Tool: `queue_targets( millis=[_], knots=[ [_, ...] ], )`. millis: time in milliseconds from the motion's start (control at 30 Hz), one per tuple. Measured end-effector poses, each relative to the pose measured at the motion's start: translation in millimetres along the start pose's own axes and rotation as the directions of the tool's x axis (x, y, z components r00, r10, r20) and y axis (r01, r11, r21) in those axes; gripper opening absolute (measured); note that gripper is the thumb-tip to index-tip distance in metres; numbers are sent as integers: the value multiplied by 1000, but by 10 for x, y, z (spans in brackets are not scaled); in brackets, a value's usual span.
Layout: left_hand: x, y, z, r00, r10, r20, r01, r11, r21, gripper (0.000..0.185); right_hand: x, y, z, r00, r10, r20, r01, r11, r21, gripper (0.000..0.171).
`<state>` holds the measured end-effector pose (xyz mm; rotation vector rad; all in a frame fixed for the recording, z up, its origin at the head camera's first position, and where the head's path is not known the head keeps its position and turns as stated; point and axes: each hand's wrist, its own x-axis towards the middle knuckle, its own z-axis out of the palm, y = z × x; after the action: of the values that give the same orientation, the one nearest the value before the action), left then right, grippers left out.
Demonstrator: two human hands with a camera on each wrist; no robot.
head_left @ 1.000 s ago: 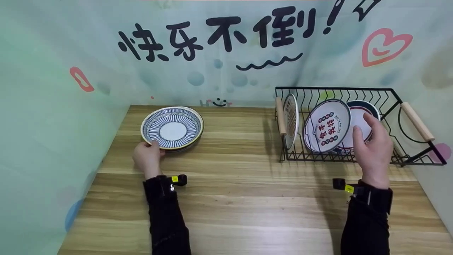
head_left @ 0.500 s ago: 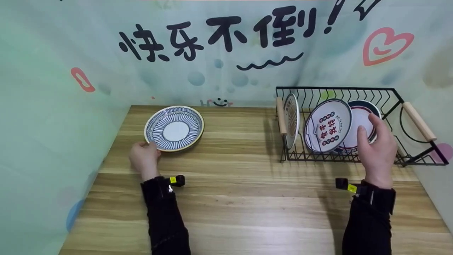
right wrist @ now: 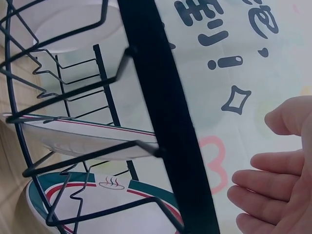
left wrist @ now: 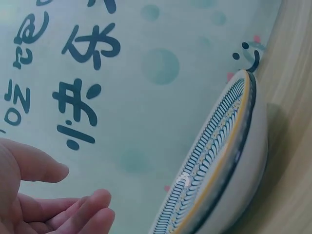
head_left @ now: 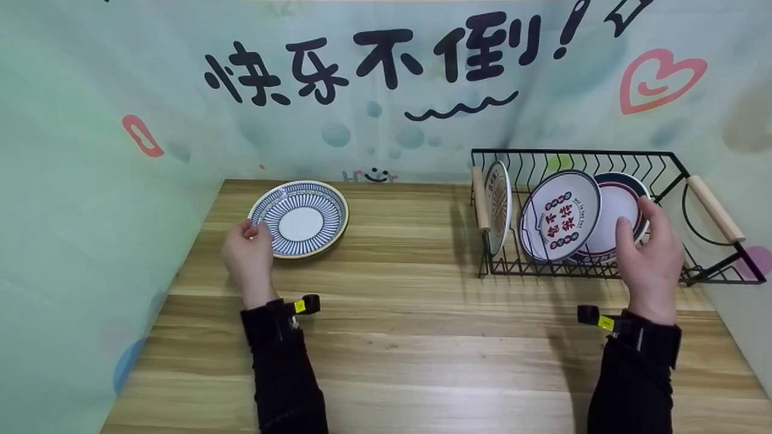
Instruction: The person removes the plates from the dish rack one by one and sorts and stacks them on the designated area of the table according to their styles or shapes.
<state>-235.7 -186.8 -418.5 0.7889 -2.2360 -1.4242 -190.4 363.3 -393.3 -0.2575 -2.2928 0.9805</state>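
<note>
A blue-and-white patterned plate with a yellow rim (head_left: 301, 224) rests on the table at the left. Beside its left edge hovers my left hand (head_left: 248, 262); the left wrist view shows a gap between thumb and fingers, which are apart from the deep plate (left wrist: 219, 161). My right hand (head_left: 651, 265) is held open in front of the dish rack (head_left: 573, 150), its fingers holding nothing. The rack carries a plate with red lettering (head_left: 558, 214), a dark-rimmed plate (head_left: 612, 208) partly behind it, and an edge-on plate (head_left: 499, 208) at the left end.
The black wire rack has wooden handles, the right handle (head_left: 715, 208) and the left handle (head_left: 479, 199). It stands toward the back right of the wooden table (head_left: 392, 313). A printed cloth backdrop (head_left: 374, 144) rises behind and at both sides.
My left hand has let go of the patterned plate's rim and lifted slightly; the plate has shifted slightly right and settled. My right hand has drifted a little to the right.
</note>
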Motion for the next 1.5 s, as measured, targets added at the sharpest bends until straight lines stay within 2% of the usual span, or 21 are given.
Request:
queue_targets(
  millis=[167, 267, 433, 567, 800, 1000, 1200, 1500],
  knots=[
    [-48, 70, 33, 997, 82, 7, -82, 996, -34, 41, 10, 17, -3, 1000, 12, 3, -12, 1000, 2, 48],
    [-76, 105, 60, 994, 111, 19, -110, 992, -59, 41, 13, 25, -2, 1000, 19, 9, -19, 1000, 3, 48],
    [-119, 141, 128, 983, 181, 41, -178, 981, -79, 41, 15, 43, -7, 1000, 12, 19, -12, 1000, -5, 49],
    [-170, 171, 182, 964, 263, 45, -259, 963, -80, 40, 10, 57, -16, 1000, -4, 21, 5, 1000, -13, 49],
    [-276, 244, 279, 920, 391, 24, -390, 920, -23, 41, 20, 82, -49, 999, -25, 32, 25, 999, -28, 50],
    [-369, 295, 389, 897, 438, 61, -438, 899, -10, 46, 52, 120, -73, 998, -13, 53, 15, 999, -33, 52],
    [-422, 298, 504, 864, 499, 74, -502, 865, 23, 47, 91, 161, -103, 996, 12, 89, -8, 999, -48, 55],
    [-492, 320, 640, 829, 544, 131, -550, 835, 14, 56, 177, 210, -142, 986, 68, 154, -55, 995, -87, 60]
  ],
)
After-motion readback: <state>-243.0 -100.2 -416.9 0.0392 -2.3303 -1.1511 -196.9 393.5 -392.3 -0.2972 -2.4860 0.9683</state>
